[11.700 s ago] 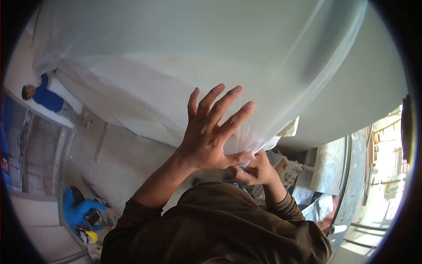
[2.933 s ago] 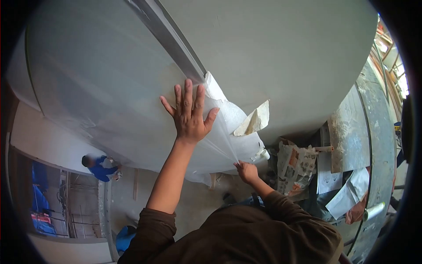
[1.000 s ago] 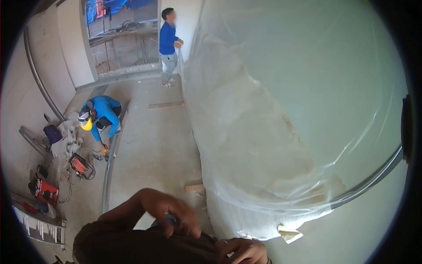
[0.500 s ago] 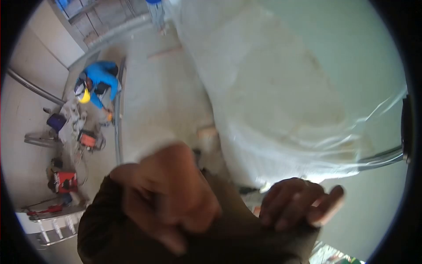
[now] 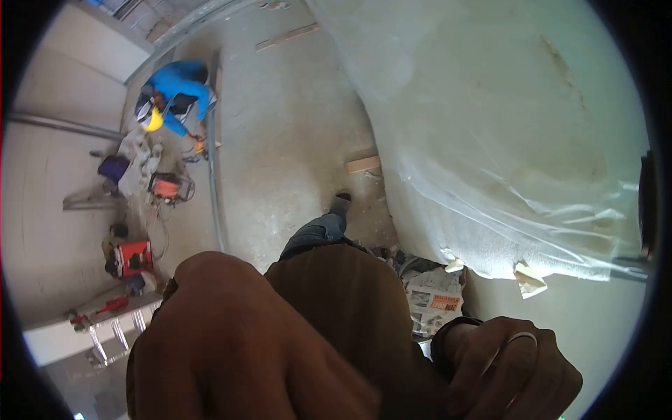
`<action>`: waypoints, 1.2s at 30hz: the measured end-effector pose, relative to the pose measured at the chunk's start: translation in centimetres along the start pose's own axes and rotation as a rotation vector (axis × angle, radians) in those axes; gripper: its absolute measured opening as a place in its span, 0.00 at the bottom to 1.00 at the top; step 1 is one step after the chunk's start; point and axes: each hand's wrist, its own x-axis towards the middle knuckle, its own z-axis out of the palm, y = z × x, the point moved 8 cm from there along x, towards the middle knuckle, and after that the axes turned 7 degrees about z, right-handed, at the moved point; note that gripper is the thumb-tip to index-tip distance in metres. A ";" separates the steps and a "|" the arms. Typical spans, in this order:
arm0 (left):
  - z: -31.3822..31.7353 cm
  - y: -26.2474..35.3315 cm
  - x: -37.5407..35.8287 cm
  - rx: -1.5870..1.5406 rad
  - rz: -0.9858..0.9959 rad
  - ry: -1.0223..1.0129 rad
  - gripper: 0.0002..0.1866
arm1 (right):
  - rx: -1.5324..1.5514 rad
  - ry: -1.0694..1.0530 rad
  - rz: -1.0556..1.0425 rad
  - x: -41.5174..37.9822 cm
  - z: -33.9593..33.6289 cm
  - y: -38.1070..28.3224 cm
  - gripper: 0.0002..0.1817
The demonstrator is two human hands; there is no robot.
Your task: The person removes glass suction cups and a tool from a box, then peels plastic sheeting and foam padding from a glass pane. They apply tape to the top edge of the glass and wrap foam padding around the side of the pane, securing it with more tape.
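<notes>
My left hand looms large and close at the bottom, its back toward me, over the brown garment on my body. Its fingers bend downward, closed together, and the tips are out of sight. Beside the garment's right edge is my right hand, with a ring on one finger. Those fingers are curled and closed. What either hand holds, if anything, is hidden. Below the garment's upper edge, a dark trouser leg and shoe stand on the floor.
Plastic sheeting covers a large pale surface at right. Printed paper lies below it. A wooden block rests on the floor. At left, a person in blue with a yellow helmet crouches near a long metal profile, red equipment and a ladder.
My left hand has come closer to the camera and lower. My right hand has moved down, its fingers more curled. The view has shifted, showing my leg and the printed paper.
</notes>
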 end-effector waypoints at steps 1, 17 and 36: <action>0.2 0.1 -0.5 0.015 -0.021 0.038 0.13 | 0.011 -0.018 0.049 0.2 0.0 0.1 0.12; -3.8 10.2 -10.8 0.367 0.090 0.623 0.28 | 0.250 -0.029 0.295 6.8 10.4 13.6 0.13; -10.0 26.8 -14.2 0.503 0.572 0.712 0.42 | -1.283 -0.796 0.561 13.5 3.9 51.6 0.20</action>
